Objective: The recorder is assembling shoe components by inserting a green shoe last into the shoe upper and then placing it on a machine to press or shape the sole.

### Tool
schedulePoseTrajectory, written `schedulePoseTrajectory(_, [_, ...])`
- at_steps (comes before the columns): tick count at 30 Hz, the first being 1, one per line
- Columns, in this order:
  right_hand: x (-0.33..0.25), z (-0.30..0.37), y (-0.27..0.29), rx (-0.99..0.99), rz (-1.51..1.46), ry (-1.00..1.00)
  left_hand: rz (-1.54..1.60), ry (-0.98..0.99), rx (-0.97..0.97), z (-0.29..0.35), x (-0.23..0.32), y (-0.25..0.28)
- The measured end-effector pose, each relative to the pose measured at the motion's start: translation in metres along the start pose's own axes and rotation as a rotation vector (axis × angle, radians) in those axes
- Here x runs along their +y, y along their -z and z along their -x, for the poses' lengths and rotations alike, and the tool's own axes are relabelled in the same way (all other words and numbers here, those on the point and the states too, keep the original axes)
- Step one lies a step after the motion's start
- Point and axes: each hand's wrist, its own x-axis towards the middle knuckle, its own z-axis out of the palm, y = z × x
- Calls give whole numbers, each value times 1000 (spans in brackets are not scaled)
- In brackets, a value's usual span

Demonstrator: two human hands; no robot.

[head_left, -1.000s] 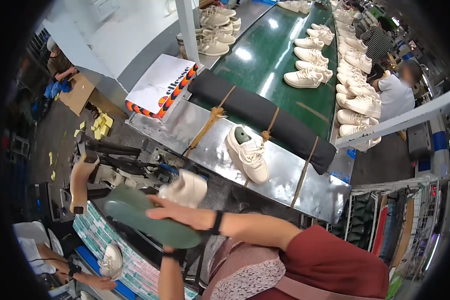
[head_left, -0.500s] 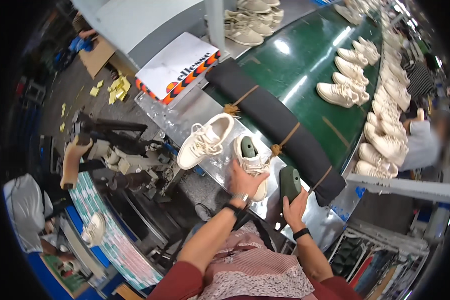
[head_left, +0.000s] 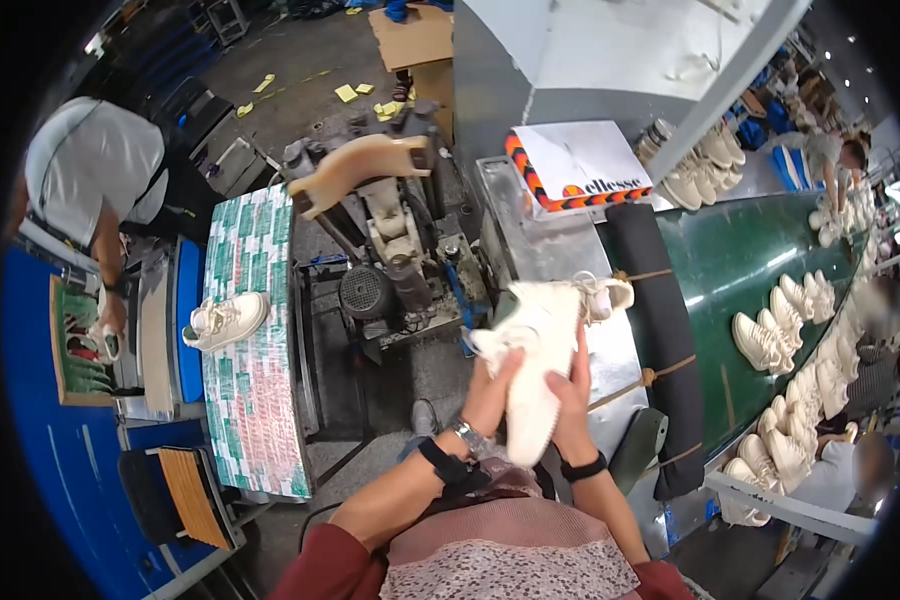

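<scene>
Both of my hands hold one cream sneaker (head_left: 540,350) in front of my chest, sole side toward me, toe pointing up and to the right. My left hand (head_left: 490,395) grips its heel end from the left. My right hand (head_left: 573,390) clasps its right side. Just behind the sneaker stands a grey press machine (head_left: 400,250) with a tan foot-shaped form (head_left: 355,165) on top. A steel work surface (head_left: 560,250) lies to the right of the machine.
A green conveyor belt (head_left: 730,270) carries several cream sneakers at right, with people beside it. A green-and-white patterned bench (head_left: 255,330) at left holds another cream sneaker (head_left: 225,320). A person in a grey shirt (head_left: 90,160) works at far left. A white box (head_left: 580,165) sits near the belt.
My view has swung left toward the machine. Earlier my hands were at shoes on the steel surface, the right holding a dark green piece; now both grip one cream sneaker, lifted up.
</scene>
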Motion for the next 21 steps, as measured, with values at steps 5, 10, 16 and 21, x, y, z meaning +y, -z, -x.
schedulePoseTrajectory(5, [-34, -66, -121, -258, 844, 617, 512, -84, -45, -30, 66, 57])
schedulePoseTrajectory(10, [-47, -75, -197, -271, 1249, 567, 854, -99, -179, -42, 79, 75])
schedulePoseTrajectory(16, [-49, -66, -231, -373, 1385, 576, 890, 76, -53, -52, 38, 103])
schedulePoseTrajectory(21, [-32, -40, -197, -317, 1360, 623, 176, 354, -76, 8, -8, 159])
